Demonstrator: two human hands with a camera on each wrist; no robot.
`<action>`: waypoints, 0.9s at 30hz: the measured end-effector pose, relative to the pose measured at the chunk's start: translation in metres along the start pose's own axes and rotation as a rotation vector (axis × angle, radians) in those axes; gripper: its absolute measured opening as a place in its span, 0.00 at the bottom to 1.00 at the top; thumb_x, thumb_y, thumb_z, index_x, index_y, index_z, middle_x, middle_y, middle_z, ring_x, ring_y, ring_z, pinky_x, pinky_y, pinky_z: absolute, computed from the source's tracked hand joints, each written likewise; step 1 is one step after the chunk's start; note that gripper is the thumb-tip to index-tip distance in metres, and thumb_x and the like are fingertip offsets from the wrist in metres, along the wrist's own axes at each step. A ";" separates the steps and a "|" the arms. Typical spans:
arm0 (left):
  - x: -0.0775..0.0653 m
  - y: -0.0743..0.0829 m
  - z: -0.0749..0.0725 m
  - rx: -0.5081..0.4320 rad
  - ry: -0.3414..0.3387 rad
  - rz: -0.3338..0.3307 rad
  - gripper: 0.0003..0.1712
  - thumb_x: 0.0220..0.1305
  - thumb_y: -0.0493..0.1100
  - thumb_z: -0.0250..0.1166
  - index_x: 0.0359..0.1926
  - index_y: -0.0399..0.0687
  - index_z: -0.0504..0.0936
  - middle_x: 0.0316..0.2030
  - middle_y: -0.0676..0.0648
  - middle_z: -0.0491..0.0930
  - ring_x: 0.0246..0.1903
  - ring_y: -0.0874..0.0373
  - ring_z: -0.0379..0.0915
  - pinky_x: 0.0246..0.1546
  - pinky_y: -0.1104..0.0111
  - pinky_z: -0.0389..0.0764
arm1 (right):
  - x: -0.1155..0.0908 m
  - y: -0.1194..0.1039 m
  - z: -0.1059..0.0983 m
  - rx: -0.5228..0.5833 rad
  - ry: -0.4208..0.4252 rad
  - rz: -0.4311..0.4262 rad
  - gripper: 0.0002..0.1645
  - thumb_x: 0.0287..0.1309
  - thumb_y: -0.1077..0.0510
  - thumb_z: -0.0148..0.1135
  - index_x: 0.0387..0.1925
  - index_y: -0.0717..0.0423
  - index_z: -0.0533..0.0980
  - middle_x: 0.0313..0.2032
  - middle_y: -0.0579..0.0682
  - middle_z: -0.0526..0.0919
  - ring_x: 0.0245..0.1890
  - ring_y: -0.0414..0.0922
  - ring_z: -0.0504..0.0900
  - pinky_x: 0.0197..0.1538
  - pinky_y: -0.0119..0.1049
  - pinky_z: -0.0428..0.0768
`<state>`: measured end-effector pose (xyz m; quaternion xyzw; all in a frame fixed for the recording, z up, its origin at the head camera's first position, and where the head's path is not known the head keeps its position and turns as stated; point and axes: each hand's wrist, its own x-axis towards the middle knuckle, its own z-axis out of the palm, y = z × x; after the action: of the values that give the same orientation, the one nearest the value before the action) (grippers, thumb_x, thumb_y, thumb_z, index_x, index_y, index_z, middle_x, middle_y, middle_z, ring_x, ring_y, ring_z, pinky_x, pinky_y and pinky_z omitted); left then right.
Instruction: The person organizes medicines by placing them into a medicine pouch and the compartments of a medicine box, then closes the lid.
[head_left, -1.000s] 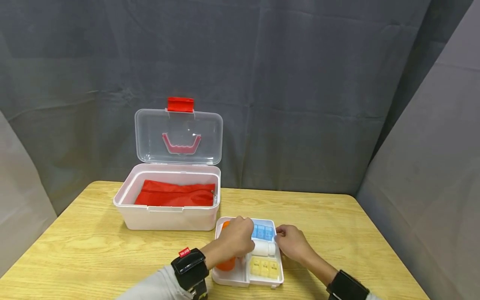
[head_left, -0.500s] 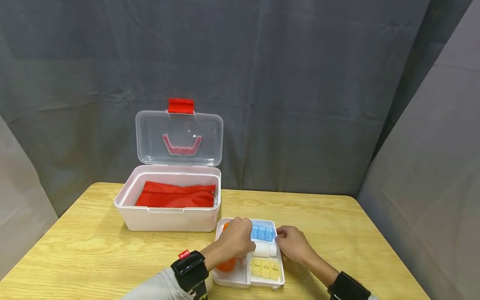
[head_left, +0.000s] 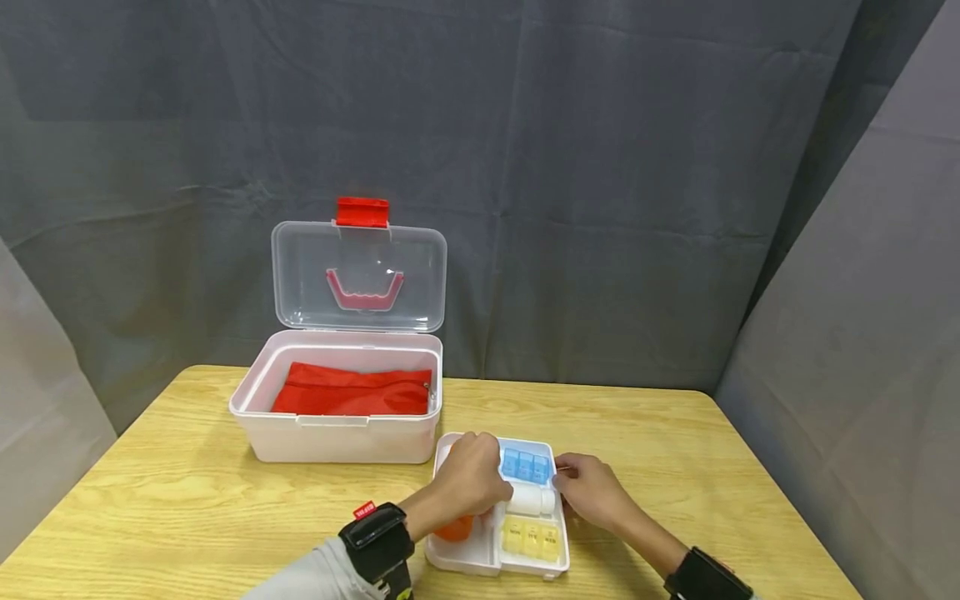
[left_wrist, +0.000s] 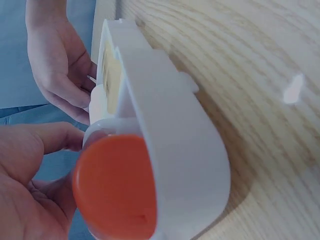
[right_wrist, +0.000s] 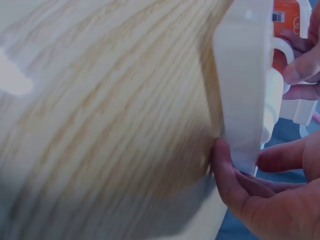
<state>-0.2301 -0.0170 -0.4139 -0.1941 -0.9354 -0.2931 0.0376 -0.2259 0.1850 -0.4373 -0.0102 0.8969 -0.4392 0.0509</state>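
A white compartment tray [head_left: 491, 557] lies near the front of the table. In it are a blue pill organizer [head_left: 525, 465], a white bottle [head_left: 531, 500], a yellow pill organizer [head_left: 531, 538] and an orange container [head_left: 455, 528] with a printed label. My left hand [head_left: 468, 477] reaches over the tray's left half and, in the right wrist view, pinches a white ring-shaped piece [right_wrist: 284, 50] beside the orange container; the hand hides much of it. With thumb and fingers, my right hand [head_left: 592, 492] grips the tray's right edge, also visible in the right wrist view.
Behind and left of the tray stands a translucent box [head_left: 337, 437] with its lid [head_left: 360, 250] raised. A red pouch [head_left: 352, 392] lies inside. The wooden table [head_left: 187, 508] reaches back to a grey curtain [head_left: 600, 208].
Both hands have stayed nearly in place. The tray's far edge and my left hand appear a touch higher in the head view.
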 end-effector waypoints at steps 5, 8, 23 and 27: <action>0.002 0.005 -0.004 -0.048 -0.014 -0.014 0.28 0.44 0.35 0.74 0.09 0.50 0.61 0.11 0.55 0.51 0.17 0.59 0.57 0.18 0.71 0.54 | -0.003 -0.004 -0.010 -0.043 0.001 -0.015 0.21 0.67 0.65 0.53 0.58 0.71 0.76 0.38 0.58 0.88 0.28 0.47 0.86 0.30 0.44 0.85; 0.004 0.011 -0.007 -0.069 -0.009 0.001 0.29 0.45 0.35 0.74 0.09 0.50 0.60 0.10 0.56 0.49 0.15 0.59 0.56 0.16 0.72 0.52 | -0.004 -0.007 -0.019 -0.043 -0.005 -0.027 0.22 0.68 0.64 0.53 0.60 0.72 0.74 0.39 0.58 0.87 0.30 0.46 0.86 0.32 0.44 0.86; 0.037 0.049 -0.063 -0.042 0.060 0.040 0.27 0.48 0.36 0.72 0.04 0.49 0.65 0.03 0.56 0.61 0.05 0.60 0.60 0.09 0.74 0.51 | 0.001 -0.048 -0.070 -0.038 0.038 -0.086 0.28 0.74 0.55 0.51 0.67 0.69 0.69 0.47 0.63 0.85 0.38 0.46 0.86 0.38 0.41 0.87; 0.044 0.054 -0.088 0.016 0.072 0.018 0.26 0.49 0.38 0.71 0.05 0.49 0.65 0.04 0.55 0.61 0.08 0.58 0.65 0.10 0.73 0.55 | 0.006 -0.064 -0.072 -0.007 0.077 -0.113 0.28 0.75 0.53 0.51 0.68 0.67 0.69 0.47 0.62 0.84 0.38 0.46 0.86 0.40 0.39 0.87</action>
<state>-0.2538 -0.0103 -0.3043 -0.1918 -0.9340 -0.2919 0.0753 -0.2406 0.2025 -0.3434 -0.0441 0.8977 -0.4384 -0.0084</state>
